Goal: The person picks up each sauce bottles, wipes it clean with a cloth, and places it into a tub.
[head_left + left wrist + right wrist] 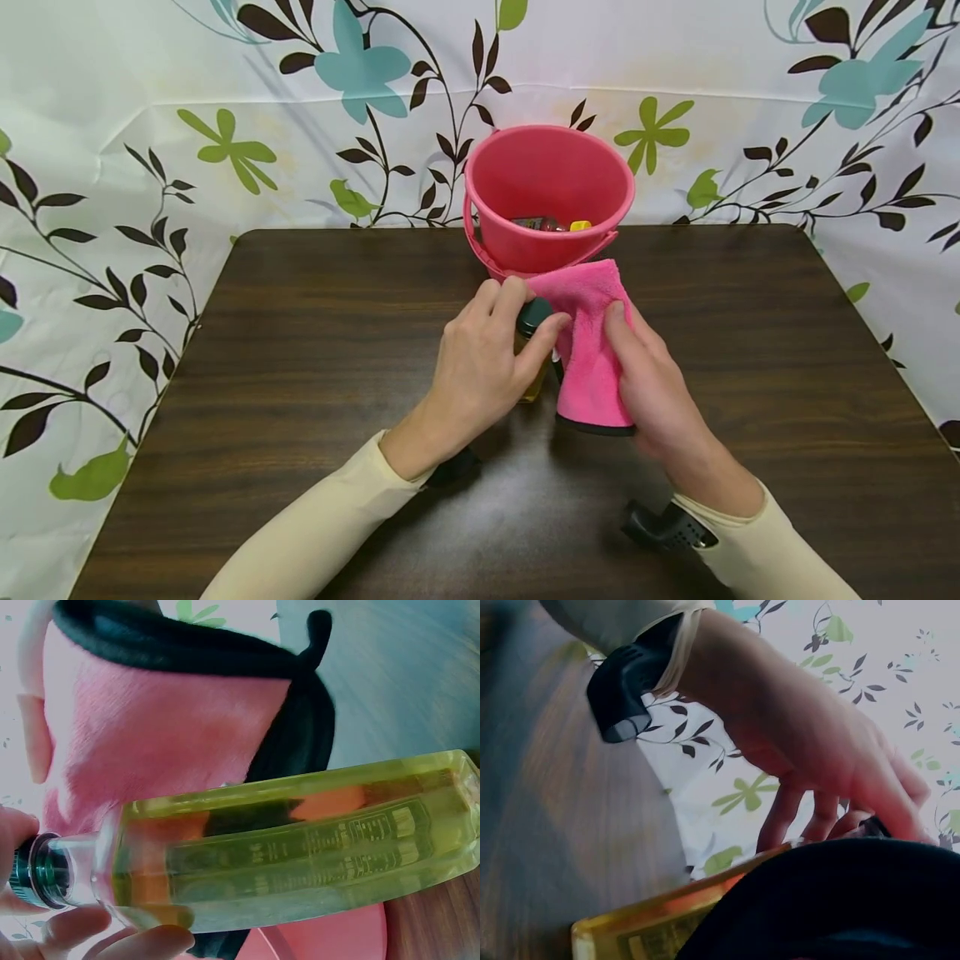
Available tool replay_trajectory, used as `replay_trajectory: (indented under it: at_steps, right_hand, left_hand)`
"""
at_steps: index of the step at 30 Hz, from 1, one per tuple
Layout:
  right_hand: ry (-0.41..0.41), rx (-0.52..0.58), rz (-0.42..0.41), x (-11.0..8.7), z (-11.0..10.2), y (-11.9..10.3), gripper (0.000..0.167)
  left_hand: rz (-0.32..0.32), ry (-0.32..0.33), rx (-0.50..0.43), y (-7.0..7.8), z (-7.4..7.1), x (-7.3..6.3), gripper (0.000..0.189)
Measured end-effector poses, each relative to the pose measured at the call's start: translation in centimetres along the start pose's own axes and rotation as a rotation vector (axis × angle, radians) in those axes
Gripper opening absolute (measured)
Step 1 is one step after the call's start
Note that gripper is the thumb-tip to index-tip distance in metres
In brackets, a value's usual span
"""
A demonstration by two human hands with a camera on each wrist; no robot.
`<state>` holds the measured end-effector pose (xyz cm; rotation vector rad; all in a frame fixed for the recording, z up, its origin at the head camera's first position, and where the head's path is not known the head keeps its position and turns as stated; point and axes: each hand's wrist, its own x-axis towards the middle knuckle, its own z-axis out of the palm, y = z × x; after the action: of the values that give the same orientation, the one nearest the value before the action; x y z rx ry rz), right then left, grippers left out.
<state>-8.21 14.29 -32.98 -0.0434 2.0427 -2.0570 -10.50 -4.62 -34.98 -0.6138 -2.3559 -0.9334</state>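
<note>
My left hand (480,358) grips a clear glass bottle (315,847) of yellow-green liquid around its dark green cap (534,315) and neck. The bottle has raised markings on its side. Beside it, my right hand (660,400) holds a pink plush cloth (592,350), its thumb lying on the near face. Black trim (180,652) edges the cloth, with a small loop at one corner. In the right wrist view the dark trim hides much of the bottle (622,930). Fingers of the right hand are partly hidden behind the cloth.
A pink bucket (495,192) stands at the table's far edge, just beyond the hands, with a few small items inside, one of them yellow (580,226). The dark wooden table (315,333) meets a leaf-patterned curtain (420,50) behind it.
</note>
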Motion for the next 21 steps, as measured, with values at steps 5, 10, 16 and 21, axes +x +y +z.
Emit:
replay_trajectory:
  at_steps: [5,10,16,21]
  right_hand:
    - [-0.008,0.012,-0.002,-0.1,-0.6,0.8,0.044]
    - [-0.02,0.027,-0.01,-0.2,-0.9,1.0,0.045]
    - [-0.018,0.047,-0.012,-0.3,-1.3,1.1,0.043]
    - [0.009,0.035,0.013,-0.5,-2.2,1.2,0.041]
  left_hand:
    - [-0.006,-0.006,0.009,0.1,-0.2,0.0,0.033]
    - [-0.019,-0.014,0.019,0.1,-0.2,0.0,0.032]
    - [-0.021,-0.019,0.027,0.1,-0.2,-0.1,0.031]
    - [-0.008,-0.009,0.034,0.2,-0.2,0.0,0.031]
